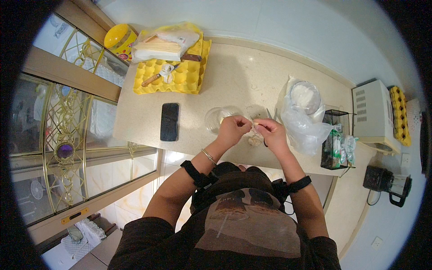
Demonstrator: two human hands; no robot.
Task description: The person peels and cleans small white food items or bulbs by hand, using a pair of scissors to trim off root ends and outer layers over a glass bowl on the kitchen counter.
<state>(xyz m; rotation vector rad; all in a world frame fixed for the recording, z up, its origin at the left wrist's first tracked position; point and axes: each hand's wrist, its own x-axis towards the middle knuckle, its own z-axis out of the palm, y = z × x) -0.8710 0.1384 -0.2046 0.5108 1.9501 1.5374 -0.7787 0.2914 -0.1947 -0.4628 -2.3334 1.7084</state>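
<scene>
My left hand (233, 131) and my right hand (274, 134) meet over the counter, fingertips almost touching. Between them is a small pale piece that looks like a garlic clove (255, 124), pinched by my right thumb and finger; my left fingertips close at its other side. Just below lies a pale garlic bulb (254, 140), with thin bits of skin around it. A clear glass bowl (212, 122) stands beside my left hand, which partly hides it and something pale inside. Open scissor blades (272, 114) point away behind my right hand, which covers their middle.
A black phone (169, 122) lies at left. Yellow egg trays (192, 76) hold a wooden-handled knife (152, 80) and bagged sticks (158, 46). At right are a bowl of white powder (304, 96) in a plastic bag, a black wire basket (332, 135) and a microwave (373, 114).
</scene>
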